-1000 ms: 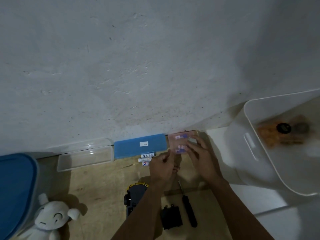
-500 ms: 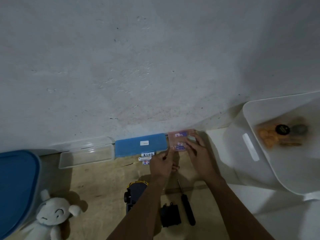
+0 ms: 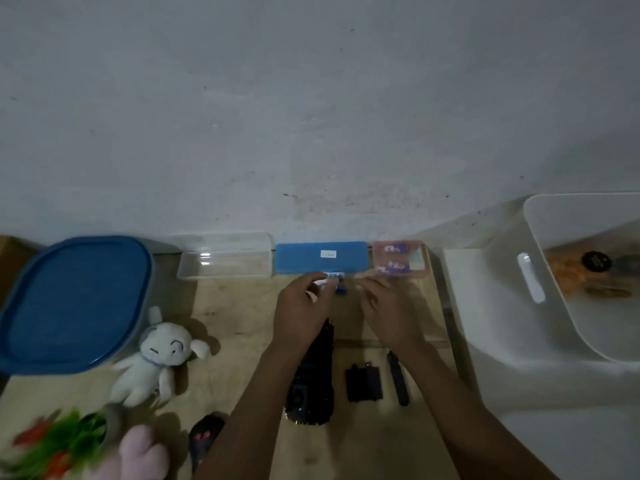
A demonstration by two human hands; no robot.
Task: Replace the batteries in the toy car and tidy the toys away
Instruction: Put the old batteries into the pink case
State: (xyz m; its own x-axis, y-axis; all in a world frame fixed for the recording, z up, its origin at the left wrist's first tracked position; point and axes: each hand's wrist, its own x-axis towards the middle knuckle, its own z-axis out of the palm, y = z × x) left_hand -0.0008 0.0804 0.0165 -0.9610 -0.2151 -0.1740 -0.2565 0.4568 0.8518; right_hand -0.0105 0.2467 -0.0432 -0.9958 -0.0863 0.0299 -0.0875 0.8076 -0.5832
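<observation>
Wooden tabletop (image 3: 242,341), both hands now pulled back off pink case (image 3: 400,259), left hand (image 3: 303,313) reaching loose batteries (image 3: 334,280), right hand (image 3: 388,315) empty, fingers spread

The table (image 3: 235,306) looks like pale, matt wood. The clear box (image 3: 225,263) and white tub (image 3: 502,306) are smooth, shiny plastic. The white teddy (image 3: 152,362) is soft, fuzzy cloth. The wall (image 3: 311,116) looks rough and dull.

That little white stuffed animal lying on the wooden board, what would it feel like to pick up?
The white plush toy would probably feel soft and light: it looks like stuffed fabric. Its thin limbs are splayed, so they would likely flop and dangle when lifted. Lying flat on the wooden board, it seems unlikely to roll or break if nudged.
</observation>
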